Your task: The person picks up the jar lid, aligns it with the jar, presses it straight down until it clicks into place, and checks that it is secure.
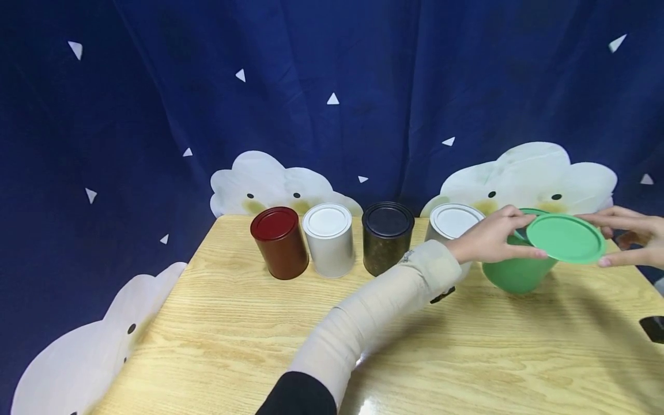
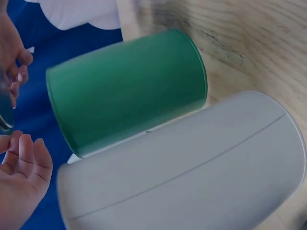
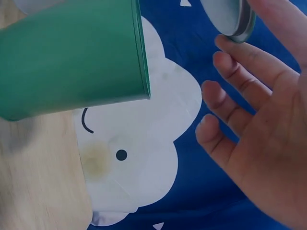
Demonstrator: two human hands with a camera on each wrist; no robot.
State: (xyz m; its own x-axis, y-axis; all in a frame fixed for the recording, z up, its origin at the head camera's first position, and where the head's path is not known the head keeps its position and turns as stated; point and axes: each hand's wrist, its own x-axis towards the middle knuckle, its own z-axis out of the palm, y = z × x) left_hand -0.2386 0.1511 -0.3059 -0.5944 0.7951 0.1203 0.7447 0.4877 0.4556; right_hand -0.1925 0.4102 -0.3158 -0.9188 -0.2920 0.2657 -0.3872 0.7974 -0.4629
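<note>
A round green lid (image 1: pixel 565 238) is held up in the air between both hands, tilted. My left hand (image 1: pixel 498 236) grips its left edge, thumb below and fingers above. At the opposite edge my right hand (image 1: pixel 635 236) holds it by thumb and fingers. Just behind and below the lid stands a green can (image 1: pixel 519 276), its top uncovered with a dark gap showing. In the right wrist view, the lid's metallic underside (image 3: pixel 225 17) shows at the index finger. The left wrist view catches only the lid's rim (image 2: pixel 6 125) at the fingertips.
To the can's left, a white can (image 1: pixel 456 220) is partly hidden by my left forearm. Further left along the wooden table (image 1: pixel 233 334) stand a black can (image 1: pixel 388 245), another white can (image 1: pixel 330 245) and a dark red can (image 1: pixel 282 248), all lidded. A blue curtain (image 1: pixel 321 52) hangs behind.
</note>
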